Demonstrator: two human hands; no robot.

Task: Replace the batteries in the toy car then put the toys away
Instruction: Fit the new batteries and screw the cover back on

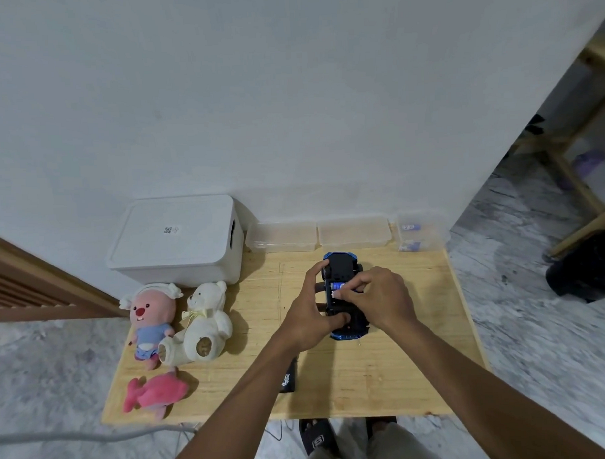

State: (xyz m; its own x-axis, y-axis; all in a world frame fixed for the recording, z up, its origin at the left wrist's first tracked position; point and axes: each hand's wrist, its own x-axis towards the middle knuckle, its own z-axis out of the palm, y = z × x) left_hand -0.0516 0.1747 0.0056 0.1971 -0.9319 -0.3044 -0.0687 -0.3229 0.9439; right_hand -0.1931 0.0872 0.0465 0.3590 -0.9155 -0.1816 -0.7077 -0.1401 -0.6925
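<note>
Wooden table [402, 380] against a plain white wall, grey marbled floor around; toy car [342, 265] lies belly-up on the table, black underside showing, blue body beneath; everything else is placed off the car.

Left hand [307, 315] grips the car from its left flank, fingers curled over the far-left edge, thumb pressed on the near end of the chassis; right hand [382, 295] comes in from the car's right, fingertips curled and pinching a battery [337, 285] at the open bay mid-chassis; can't tell if the cell is fully seated.

Handling guess: car is light hard plastic, stiff, likely slick on the shell, so hold it by the flanks or chassis, not the wheels; battery is small, smooth and rolls, so pinch the barrel.

Behind the car: two clear tubs [280, 237]; behind-right: small clear tub [417, 232] with bluish items, probably cells. Far left of the car: white lidded box [178, 240], pink beaver plush [150, 317], white bear [204, 318], pink fish plush [156, 394]; all soft, grab anywhere. Near-left of the car: dark flat piece [287, 377], half hidden by the forearm.
</note>
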